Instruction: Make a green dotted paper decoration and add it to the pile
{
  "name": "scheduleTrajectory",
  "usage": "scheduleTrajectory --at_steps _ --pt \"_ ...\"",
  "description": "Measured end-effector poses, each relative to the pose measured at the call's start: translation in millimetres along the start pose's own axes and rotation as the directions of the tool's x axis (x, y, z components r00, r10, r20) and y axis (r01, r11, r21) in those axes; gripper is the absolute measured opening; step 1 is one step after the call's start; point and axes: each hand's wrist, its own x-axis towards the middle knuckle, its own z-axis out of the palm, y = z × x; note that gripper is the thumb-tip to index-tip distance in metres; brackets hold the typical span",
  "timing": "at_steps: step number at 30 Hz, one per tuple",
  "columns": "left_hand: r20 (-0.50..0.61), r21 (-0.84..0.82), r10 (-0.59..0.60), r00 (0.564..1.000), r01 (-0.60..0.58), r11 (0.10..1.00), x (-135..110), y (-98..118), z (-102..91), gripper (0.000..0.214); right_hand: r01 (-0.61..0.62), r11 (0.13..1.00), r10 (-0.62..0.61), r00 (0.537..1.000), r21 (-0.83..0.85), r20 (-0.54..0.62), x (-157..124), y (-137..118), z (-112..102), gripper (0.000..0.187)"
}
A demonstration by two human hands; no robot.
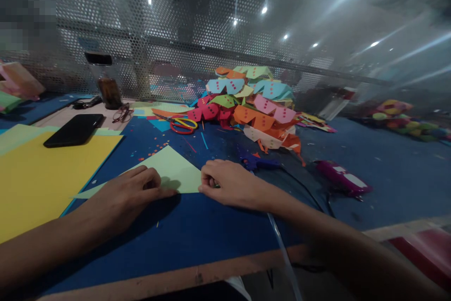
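Note:
A pale green sheet of paper (172, 169), folded into a triangle with its peak pointing away from me, lies on the blue table cover. My left hand (132, 193) rests over its left part with curled fingers, one fingertip pressing along the near folded edge. At the right corner, my right hand (229, 181) is closed, thumb and forefinger pinched on the paper's edge; the corner itself is hidden under the hand. Just beyond that hand lies a blue glue gun (259, 161) with a black cord.
Scissors (181, 125) with red and yellow handles lie behind the paper. Beyond are a pile of folded paper shapes (259, 115) and a jar (109, 85). Yellow sheets (52, 174) and a black phone (74, 130) are leftward; a purple device (341, 178) sits rightward.

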Motion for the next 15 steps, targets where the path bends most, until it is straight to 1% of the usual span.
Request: scheduleTrajectory --at_steps 3,9,15 --pt "0.032 0.017 -0.011 0.999 0.011 1.000 0 2 -1.3 0.048 0.002 1.000 -0.002 1.000 -0.008 0.014 -1 0 -3 0.011" --pt "0.039 0.013 -0.001 0.999 0.000 1.000 1 2 -1.5 0.050 -0.009 1.000 0.009 0.999 -0.001 0.053 -3 4 -8 0.008" --pt "0.009 0.019 -0.001 1.000 0.000 1.000 1 3 -0.9 0.050 0.020 1.000 -0.019 0.996 -0.004 0.087 -5 10 -12 0.006"
